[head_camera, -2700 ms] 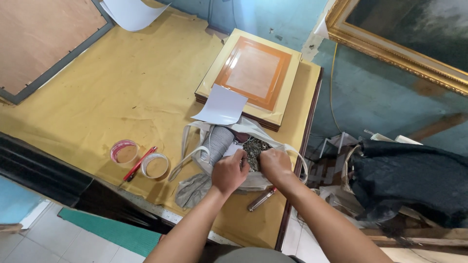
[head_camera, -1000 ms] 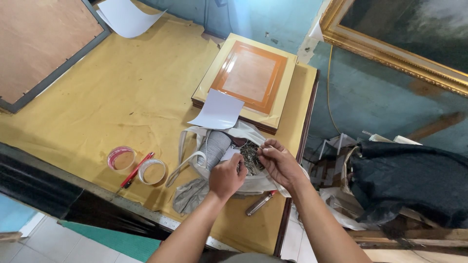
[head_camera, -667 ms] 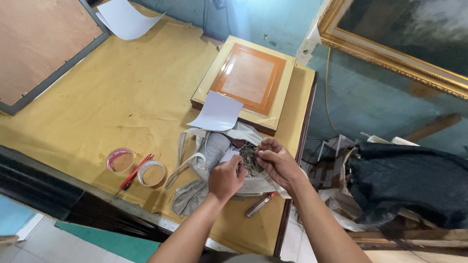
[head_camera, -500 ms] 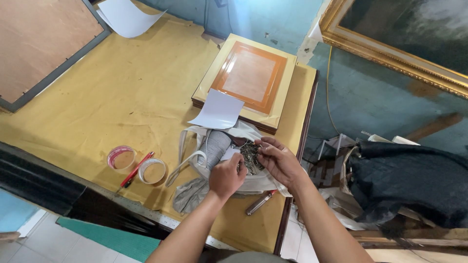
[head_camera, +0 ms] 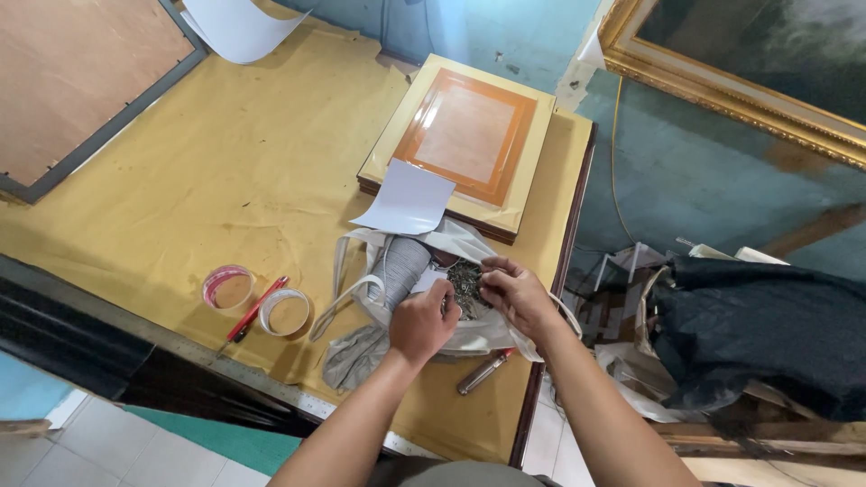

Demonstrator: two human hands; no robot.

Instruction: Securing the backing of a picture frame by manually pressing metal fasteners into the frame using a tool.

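Hands are working inside the pale cloth bag (head_camera: 469, 334) at the counter (head_camera: 225, 171) edge: left hand (head_camera: 422, 322) is closed on the bag's mouth, right hand (head_camera: 510, 290) is pinching small dark bits (head_camera: 465, 287) inside. Sorting looks mid-way. Just below the grip, metal tool (head_camera: 483, 372); left, tape rolls (head_camera: 257, 302); beyond, framed panel (head_camera: 465, 135).

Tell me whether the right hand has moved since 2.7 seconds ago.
Yes. The right hand has shifted slightly away from the person, toward the orange framed panel, and now picks inside the open white bag instead of gripping its near edge.
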